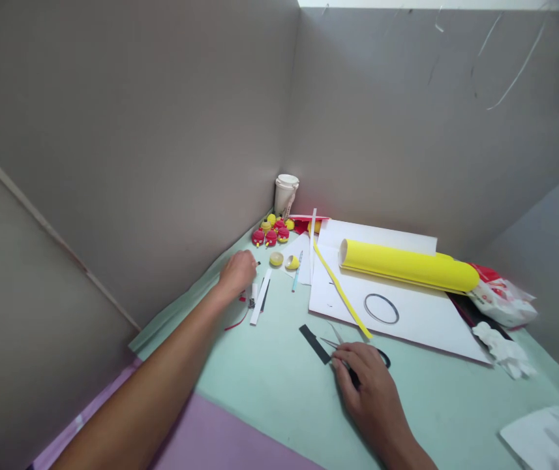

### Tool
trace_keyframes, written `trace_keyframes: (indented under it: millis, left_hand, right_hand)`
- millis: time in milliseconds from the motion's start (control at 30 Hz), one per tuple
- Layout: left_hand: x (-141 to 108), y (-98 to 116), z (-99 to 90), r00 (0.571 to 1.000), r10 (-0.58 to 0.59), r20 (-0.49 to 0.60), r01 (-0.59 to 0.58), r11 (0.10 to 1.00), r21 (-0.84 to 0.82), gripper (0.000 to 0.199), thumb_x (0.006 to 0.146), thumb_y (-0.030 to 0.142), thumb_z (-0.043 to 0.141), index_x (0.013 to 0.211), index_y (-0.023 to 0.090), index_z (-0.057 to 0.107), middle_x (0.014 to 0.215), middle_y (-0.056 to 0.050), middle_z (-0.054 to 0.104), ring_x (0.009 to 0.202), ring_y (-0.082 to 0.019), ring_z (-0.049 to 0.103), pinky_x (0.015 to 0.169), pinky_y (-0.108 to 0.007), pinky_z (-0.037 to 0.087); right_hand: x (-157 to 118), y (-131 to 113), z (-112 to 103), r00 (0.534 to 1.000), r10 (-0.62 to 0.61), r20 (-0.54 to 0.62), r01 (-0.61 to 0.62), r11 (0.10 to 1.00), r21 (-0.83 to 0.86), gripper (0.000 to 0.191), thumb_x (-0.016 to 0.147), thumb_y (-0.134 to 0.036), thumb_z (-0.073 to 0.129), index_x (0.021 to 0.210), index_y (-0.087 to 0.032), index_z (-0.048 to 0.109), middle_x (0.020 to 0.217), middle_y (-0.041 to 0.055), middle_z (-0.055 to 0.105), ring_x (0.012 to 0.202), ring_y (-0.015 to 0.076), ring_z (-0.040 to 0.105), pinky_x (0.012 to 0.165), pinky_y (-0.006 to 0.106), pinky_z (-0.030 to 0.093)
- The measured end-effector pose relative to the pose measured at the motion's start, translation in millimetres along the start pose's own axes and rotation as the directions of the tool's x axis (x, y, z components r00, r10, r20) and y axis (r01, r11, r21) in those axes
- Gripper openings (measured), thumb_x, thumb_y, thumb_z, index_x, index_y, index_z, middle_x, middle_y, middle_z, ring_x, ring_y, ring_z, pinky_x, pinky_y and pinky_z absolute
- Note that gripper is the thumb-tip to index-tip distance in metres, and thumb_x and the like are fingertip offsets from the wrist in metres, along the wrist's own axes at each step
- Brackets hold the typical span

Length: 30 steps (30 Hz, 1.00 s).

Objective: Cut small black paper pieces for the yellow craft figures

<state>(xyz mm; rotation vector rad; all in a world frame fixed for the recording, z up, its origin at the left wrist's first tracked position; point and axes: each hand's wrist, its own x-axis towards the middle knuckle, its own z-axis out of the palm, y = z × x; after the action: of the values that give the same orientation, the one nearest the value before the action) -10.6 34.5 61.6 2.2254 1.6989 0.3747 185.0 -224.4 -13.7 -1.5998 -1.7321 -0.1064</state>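
Note:
My left hand [239, 271] reaches out at the table's left side, its fingers closed. A small dark bit shows at the fingertips, too small to name. Just below it lie a red strip [237, 322], a white paper strip [260, 298] and small scraps. My right hand [364, 385] is curled over the black-handled scissors [383, 357], near the front of the table; the palm hides part of the handles. The scissors' blades lie spread apart, pointing left. Close to their tips is a black strip [314, 344].
Red and yellow small figures [271, 236] cluster before a white cup [286, 190] in the corner. Right of them lie a blue pen [297, 273], a yellow strip [340, 287], a white board [328, 297], a yellow roll [406, 266], a dark ring [381, 308] and crumpled tissue [503, 350].

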Motion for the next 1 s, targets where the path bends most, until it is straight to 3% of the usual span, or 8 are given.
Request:
trace_keyframes:
  millis: [67,133,200,333,467,633,833,1000]
  left_hand:
    - [-22,15,-5.4,0.995,0.08,-0.054,-0.083,0.995,-0.051,0.024,0.09,0.029,0.041,0.101,0.02,0.061,0.099,-0.008,0.069,0.092,-0.022,0.062,0.074,-0.03,0.043]
    - [-51,34,-4.5,0.96,0.28,0.0,-0.271,0.93,-0.248,0.018,0.087,0.027,0.044,0.094,0.021,0.06,0.089,-0.002,0.069,0.08,-0.017,0.062,0.07,-0.026,0.042]
    - [-80,53,3.4,0.877,0.458,0.145,-0.337,0.802,-0.494,0.014,0.083,0.027,0.049,0.088,0.02,0.061,0.082,-0.001,0.068,0.074,-0.015,0.06,0.065,-0.025,0.042]
    - [-124,78,29.6,0.71,0.629,0.316,-0.286,0.669,-0.686,0.014,0.079,0.024,0.052,0.086,0.019,0.063,0.077,0.0,0.065,0.07,-0.013,0.056,0.063,-0.023,0.04]
    - [-135,81,48.2,0.724,0.603,0.334,-0.213,0.657,-0.723,0.013,0.078,0.026,0.055,0.085,0.018,0.063,0.074,0.0,0.061,0.068,-0.013,0.053,0.063,-0.023,0.04]
    - [-130,77,55.5,0.772,0.53,0.35,-0.101,0.647,-0.756,0.015,0.076,0.027,0.057,0.086,0.016,0.062,0.074,-0.001,0.062,0.068,-0.013,0.054,0.064,-0.023,0.04]
    - [-132,76,56.6,0.768,0.523,0.37,-0.172,0.724,-0.668,0.017,0.077,0.03,0.054,0.078,0.017,0.065,0.066,0.001,0.058,0.061,-0.013,0.048,0.058,-0.024,0.035]
    - [-133,77,55.2,0.768,0.533,0.356,-0.196,0.725,-0.66,0.017,0.078,0.031,0.053,0.077,0.017,0.062,0.066,0.001,0.055,0.061,-0.012,0.045,0.056,-0.023,0.034]
  right_hand:
    - [1,0,-2,0.999,-0.004,-0.041,0.004,1.0,0.0,0.012,0.091,-0.017,0.054,0.097,-0.02,0.064,0.093,0.0084,0.066,0.089,0.024,0.06,0.081,0.042,0.048]
    - [2,-2,-5,0.995,0.006,-0.101,-0.005,1.0,0.013,0.014,0.091,-0.019,0.054,0.102,-0.02,0.063,0.093,0.0082,0.067,0.088,0.024,0.06,0.081,0.043,0.048]
    - [3,-3,-8,0.988,0.038,-0.147,-0.033,0.999,0.037,0.017,0.092,-0.021,0.052,0.107,-0.021,0.061,0.093,0.008,0.067,0.088,0.024,0.06,0.08,0.042,0.047]
    - [3,-7,-15,0.985,0.088,-0.149,-0.076,0.993,0.088,0.014,0.093,-0.025,0.051,0.104,-0.021,0.06,0.091,0.0071,0.067,0.088,0.0235,0.059,0.077,0.039,0.047]
    - [4,-9,-16,0.989,0.105,-0.103,-0.091,0.987,0.133,0.015,0.094,-0.023,0.049,0.082,-0.022,0.058,0.074,0.003,0.062,0.074,0.0196,0.056,0.071,0.035,0.045]
    - [6,-10,-17,0.981,0.186,-0.057,-0.172,0.967,0.187,0.018,0.094,-0.023,0.047,0.079,-0.021,0.057,0.071,0.0018,0.058,0.073,0.0188,0.053,0.069,0.033,0.043]
    - [7,-11,-20,0.983,0.181,-0.03,-0.172,0.964,0.204,0.021,0.094,-0.023,0.045,0.078,-0.021,0.058,0.072,0.002,0.059,0.073,0.0188,0.054,0.07,0.033,0.044]
    - [6,-8,-19,0.987,0.16,-0.034,-0.151,0.97,0.192,0.017,0.092,-0.021,0.047,0.081,-0.021,0.059,0.073,0.0026,0.062,0.074,0.0192,0.055,0.07,0.033,0.045]
